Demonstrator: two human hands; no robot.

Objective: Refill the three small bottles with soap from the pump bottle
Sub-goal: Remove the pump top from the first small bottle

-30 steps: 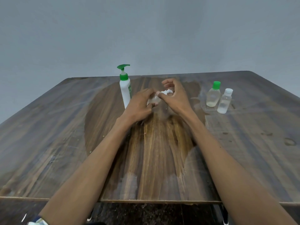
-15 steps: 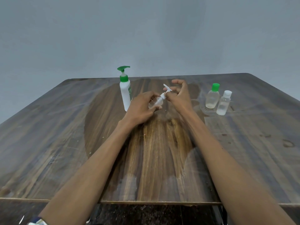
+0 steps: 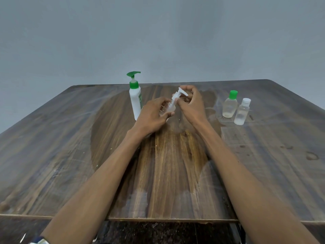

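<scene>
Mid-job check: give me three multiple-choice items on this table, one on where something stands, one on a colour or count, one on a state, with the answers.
1. Where does the big pump bottle stand relative to the hands?
A. To the left of them
B. To the right of them
C. At the near table edge

2. How many small bottles stand untouched on the right of the table?
A. None
B. Two
C. Four

3. What is happening with the small clear bottle in the middle?
A. It lies on its side, untouched
B. It stands capped, alone
C. The left hand holds it while the right hand grips its white pump top

Answers: 1 A, the bottle rises just left of the left hand. 2 B, a green-capped bottle and a white-capped bottle stand side by side. 3 C, both hands close on it.
</scene>
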